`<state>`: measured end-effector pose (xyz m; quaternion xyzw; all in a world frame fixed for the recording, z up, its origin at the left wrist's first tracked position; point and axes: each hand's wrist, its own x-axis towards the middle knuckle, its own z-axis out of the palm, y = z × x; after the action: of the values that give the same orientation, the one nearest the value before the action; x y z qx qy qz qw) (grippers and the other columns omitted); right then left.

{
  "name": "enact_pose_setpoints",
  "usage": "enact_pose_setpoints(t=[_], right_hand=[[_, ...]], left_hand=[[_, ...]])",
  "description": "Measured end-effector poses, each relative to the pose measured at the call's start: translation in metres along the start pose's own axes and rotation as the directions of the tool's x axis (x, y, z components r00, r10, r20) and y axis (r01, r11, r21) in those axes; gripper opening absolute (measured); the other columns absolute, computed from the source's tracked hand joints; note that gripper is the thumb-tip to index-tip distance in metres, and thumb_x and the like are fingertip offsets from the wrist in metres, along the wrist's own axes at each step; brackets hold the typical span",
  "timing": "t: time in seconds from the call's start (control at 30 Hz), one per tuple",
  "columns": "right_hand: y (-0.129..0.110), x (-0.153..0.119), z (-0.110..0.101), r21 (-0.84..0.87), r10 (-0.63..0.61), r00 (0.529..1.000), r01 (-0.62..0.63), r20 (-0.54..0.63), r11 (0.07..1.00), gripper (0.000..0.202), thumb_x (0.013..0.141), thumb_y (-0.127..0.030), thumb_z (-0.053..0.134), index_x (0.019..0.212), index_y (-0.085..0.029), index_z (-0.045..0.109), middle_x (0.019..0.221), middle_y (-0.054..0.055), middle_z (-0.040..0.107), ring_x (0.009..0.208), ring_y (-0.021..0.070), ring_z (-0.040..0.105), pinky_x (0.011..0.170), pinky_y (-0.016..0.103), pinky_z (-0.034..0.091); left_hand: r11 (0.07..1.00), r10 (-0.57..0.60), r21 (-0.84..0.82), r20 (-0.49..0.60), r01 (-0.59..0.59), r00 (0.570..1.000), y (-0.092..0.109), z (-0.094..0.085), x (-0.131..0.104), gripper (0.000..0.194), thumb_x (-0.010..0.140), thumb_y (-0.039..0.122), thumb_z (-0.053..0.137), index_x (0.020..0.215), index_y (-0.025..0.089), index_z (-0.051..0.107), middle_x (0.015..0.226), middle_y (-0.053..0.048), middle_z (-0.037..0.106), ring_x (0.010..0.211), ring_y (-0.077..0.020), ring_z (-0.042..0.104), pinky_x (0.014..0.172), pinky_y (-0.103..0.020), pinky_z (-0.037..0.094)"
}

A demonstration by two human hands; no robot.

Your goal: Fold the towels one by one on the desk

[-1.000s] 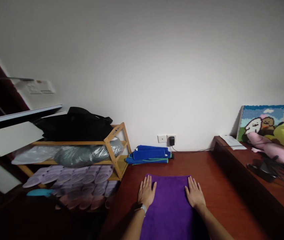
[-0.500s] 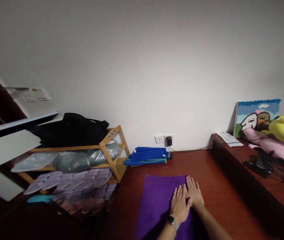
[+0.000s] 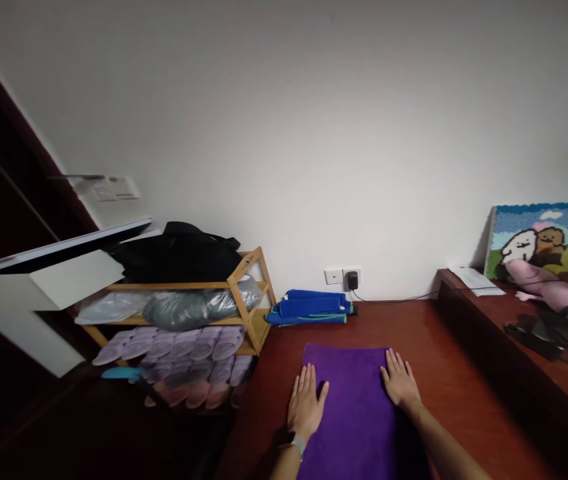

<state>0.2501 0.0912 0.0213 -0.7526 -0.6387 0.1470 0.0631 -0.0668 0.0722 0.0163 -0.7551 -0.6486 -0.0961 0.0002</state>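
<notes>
A purple cloth [image 3: 351,407] lies spread flat on the reddish-brown wooden table [image 3: 464,400], its near end running out of the frame. My left hand [image 3: 307,403], with a watch on the wrist, rests palm down along the cloth's left edge, fingers stretched out and thumb apart. On the opposite edge, close to the far right corner, my right hand [image 3: 401,380] lies flat with its fingers extended. Neither hand holds anything.
Folded blue cloths [image 3: 311,307] lie by the wall beside a plugged-in black adapter [image 3: 353,281]. A wooden rack [image 3: 249,293] with a black bag and slippers stands left. On the raised ledge at right are a pink plush toy [image 3: 554,287], cables and a dog picture [image 3: 539,233].
My left hand has slid left from beside my right hand to the cloth's left edge. My right hand stays at the right edge. The view has turned slightly left.
</notes>
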Motion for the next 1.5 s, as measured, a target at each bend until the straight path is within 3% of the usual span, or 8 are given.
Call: enact_pose_setpoints(t=[0.17,0.4,0.67,0.93,1.03,1.13,1.37,1.5], right_hand=[[0.004,-0.015,-0.018,0.046,0.034,0.999,-0.035,0.006,0.998,0.072,0.101,-0.049,0.005,0.162,-0.013,0.009,0.171,0.002,0.008,0.157,0.0194,0.007,0.127,0.041,0.011],[0.007,-0.071,0.012,-0.009,-0.017,0.999,0.016,-0.040,1.000,0.073,0.100,-0.053,0.010,0.162,-0.014,0.015,0.169,0.001,0.015,0.157,0.0202,0.009,0.128,0.041,0.008],[0.003,-0.077,0.011,-0.003,-0.016,0.998,0.016,-0.063,1.000,0.072,0.100,-0.051,0.013,0.161,-0.013,0.016,0.169,0.001,0.014,0.157,0.0211,0.010,0.128,0.042,0.008],[0.009,-0.075,0.019,0.028,-0.047,0.996,0.050,-0.077,0.998,0.071,0.100,-0.051,0.017,0.161,-0.015,0.020,0.168,0.004,0.016,0.157,0.0226,0.010,0.128,0.045,0.008],[0.012,-0.073,0.023,0.009,-0.075,0.995,0.075,-0.068,0.997,0.069,0.100,-0.049,0.019,0.160,-0.017,0.022,0.169,0.003,0.015,0.157,0.0228,0.009,0.128,0.045,0.007],[0.011,-0.073,0.023,0.000,-0.060,0.996,0.061,-0.063,0.998,0.071,0.100,-0.052,0.016,0.161,-0.015,0.018,0.169,0.002,0.013,0.157,0.0219,0.008,0.128,0.044,0.007],[0.006,-0.076,0.016,0.015,-0.023,0.997,0.024,-0.072,1.000,0.077,0.100,-0.059,0.010,0.161,-0.013,0.015,0.169,0.001,0.013,0.157,0.0207,0.009,0.128,0.042,0.006],[0.003,-0.077,0.010,-0.004,-0.017,0.998,0.017,-0.064,1.000,0.074,0.100,-0.056,0.011,0.161,-0.014,0.016,0.169,0.002,0.014,0.157,0.0210,0.010,0.128,0.042,0.007]], left_hand=[[1.000,0.009,-0.008,-0.020,-0.009,1.000,0.003,0.003,0.003,0.079,0.102,0.063,0.014,0.158,0.010,0.031,0.166,-0.012,0.029,0.154,-0.0263,0.025,0.126,-0.047,0.026],[1.000,0.005,-0.017,-0.011,-0.005,1.000,0.003,0.001,0.006,0.083,0.102,0.065,0.013,0.158,0.007,0.031,0.166,-0.013,0.029,0.154,-0.0257,0.026,0.126,-0.047,0.024],[0.999,-0.001,0.035,0.012,0.001,1.000,0.010,-0.008,0.009,0.080,0.102,0.063,0.016,0.157,0.006,0.031,0.165,-0.014,0.029,0.154,-0.0261,0.025,0.127,-0.049,0.022],[0.914,0.386,-0.162,0.056,-0.373,0.921,0.150,0.000,-0.012,0.063,0.106,0.049,0.013,0.162,0.019,0.014,0.169,-0.003,0.019,0.156,-0.0209,0.019,0.128,-0.043,0.023],[0.893,0.422,-0.208,0.075,-0.400,0.903,0.177,0.013,-0.023,0.060,0.107,0.045,0.009,0.162,0.022,0.013,0.169,-0.001,0.019,0.156,-0.0203,0.018,0.129,-0.044,0.021],[0.903,0.406,-0.195,0.093,-0.383,0.909,0.158,0.012,-0.029,0.061,0.106,0.046,0.011,0.162,0.023,0.015,0.169,-0.001,0.019,0.156,-0.0215,0.018,0.129,-0.046,0.020],[0.999,0.048,-0.023,0.079,-0.046,0.996,0.024,-0.008,-0.039,0.076,0.103,0.063,0.015,0.160,0.015,0.027,0.167,-0.009,0.025,0.154,-0.0267,0.024,0.127,-0.050,0.024],[0.999,0.043,0.007,0.008,-0.043,0.999,-0.007,-0.001,-0.047,0.076,0.102,0.064,0.019,0.160,0.015,0.028,0.167,-0.008,0.026,0.154,-0.0255,0.025,0.126,-0.048,0.026]])
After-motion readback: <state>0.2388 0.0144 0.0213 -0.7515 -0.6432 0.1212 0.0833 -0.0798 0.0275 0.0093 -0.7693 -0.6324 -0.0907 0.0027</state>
